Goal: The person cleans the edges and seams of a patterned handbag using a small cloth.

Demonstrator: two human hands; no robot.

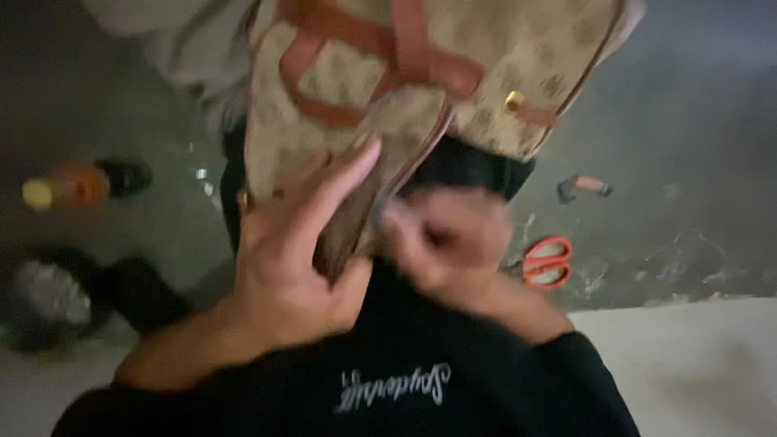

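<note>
We hold a patterned bag (pixel 421 89) — left hand (pixel 283 267) gripping its lower edge, right hand (pixel 445 243) blurred, grip unclear — scissors (pixel 547 261) lie unused on the floor (pixel 696 202).

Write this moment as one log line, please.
left hand: grips patterned bag edge | right hand: blurred, at same edge | scissors: on floor

Orange-handled scissors (pixel 547 261), bottle (pixel 81 183) on floor (pixel 696 137)
</note>
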